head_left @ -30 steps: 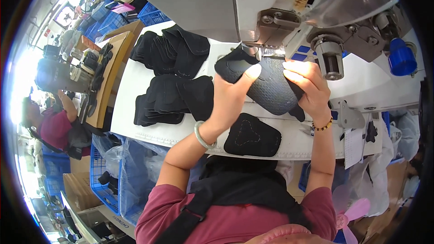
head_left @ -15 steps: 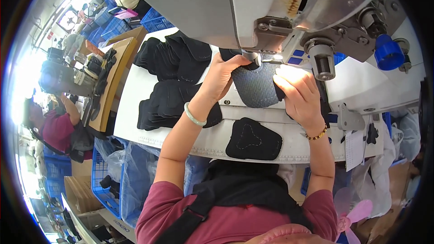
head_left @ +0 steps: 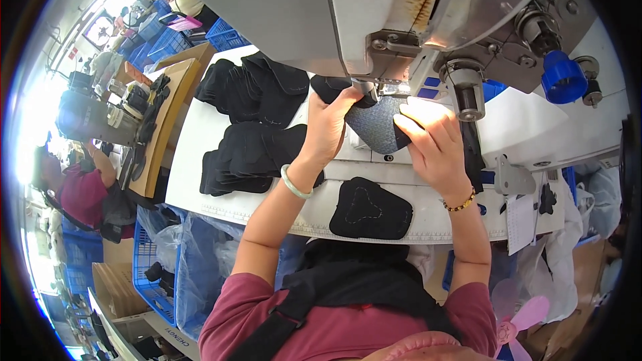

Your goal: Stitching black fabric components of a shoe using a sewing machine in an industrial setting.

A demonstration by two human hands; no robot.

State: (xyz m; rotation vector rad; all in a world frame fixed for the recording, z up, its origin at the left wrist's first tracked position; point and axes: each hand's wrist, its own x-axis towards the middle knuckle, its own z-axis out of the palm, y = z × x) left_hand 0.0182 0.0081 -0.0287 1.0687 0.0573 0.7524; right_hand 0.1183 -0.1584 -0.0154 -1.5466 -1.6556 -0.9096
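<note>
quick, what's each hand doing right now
Left hand: closed on the left side of the grey textured piece.
Right hand: closed on its right side.

We see a grey, mesh-patterned piece (head_left: 376, 125), a black pad (head_left: 381, 210) with white stitching, a blue knob (head_left: 563, 79).

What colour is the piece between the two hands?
The piece is mostly bluish grey with a small scale-like pattern, best seen in the head view.

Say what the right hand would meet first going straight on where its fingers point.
Past the grey textured piece it touches, the right hand would probably meet the metal sewing parts; depth is unclear.
</note>
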